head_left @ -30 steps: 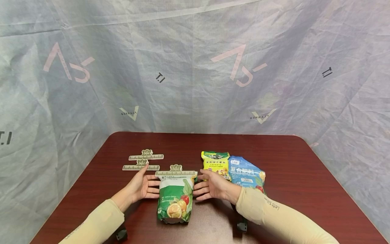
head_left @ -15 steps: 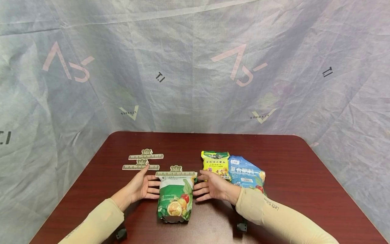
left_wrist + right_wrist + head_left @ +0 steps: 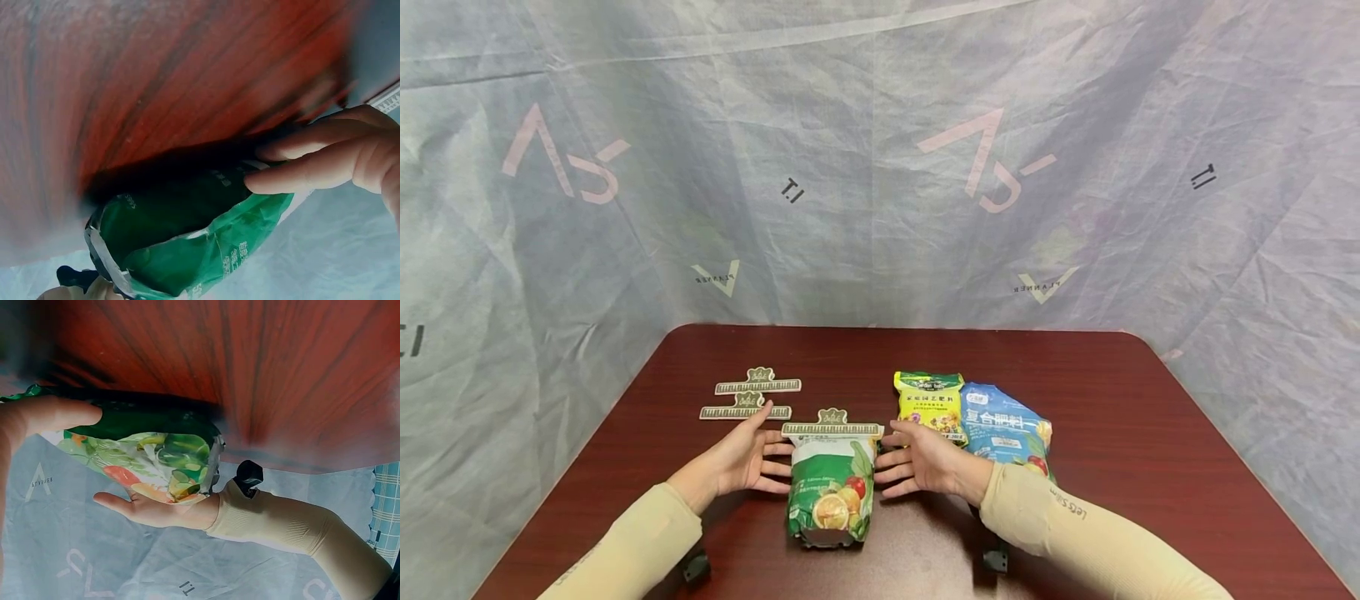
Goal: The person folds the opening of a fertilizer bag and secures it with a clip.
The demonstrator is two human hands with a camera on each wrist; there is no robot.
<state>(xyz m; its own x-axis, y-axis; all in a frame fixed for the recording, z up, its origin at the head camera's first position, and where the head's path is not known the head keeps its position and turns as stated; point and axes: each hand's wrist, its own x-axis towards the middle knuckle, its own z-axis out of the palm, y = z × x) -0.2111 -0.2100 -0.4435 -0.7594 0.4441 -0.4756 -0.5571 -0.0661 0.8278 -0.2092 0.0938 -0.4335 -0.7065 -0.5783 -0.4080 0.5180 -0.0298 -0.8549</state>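
Note:
A green and white fertilizer bag (image 3: 831, 487) printed with fruit lies on the table in the head view. Across its top edge sits a pale long clip (image 3: 832, 427) with a piano-key pattern. My left hand (image 3: 741, 460) is at the bag's left side, fingers straight and thumb raised. On the opposite side my right hand (image 3: 928, 462) points its extended fingers towards the bag. In the left wrist view the fingertips (image 3: 265, 178) lie against or very near the green wrapping (image 3: 187, 250); contact is hard to tell. A right finger (image 3: 72, 415) overlaps the bag's side in the right wrist view.
Two matching clips, a rear one (image 3: 758, 383) and a nearer one (image 3: 745, 409), lie behind my left hand. A yellow fertilizer bag (image 3: 930, 404) and a blue one (image 3: 1003, 425) lie behind my right hand, partly covered by it. Grey cloth (image 3: 872, 208) hangs behind the table (image 3: 1150, 433).
My left hand and forearm have shifted very slightly left. The green bag, the clips and my right hand stay practically in place.

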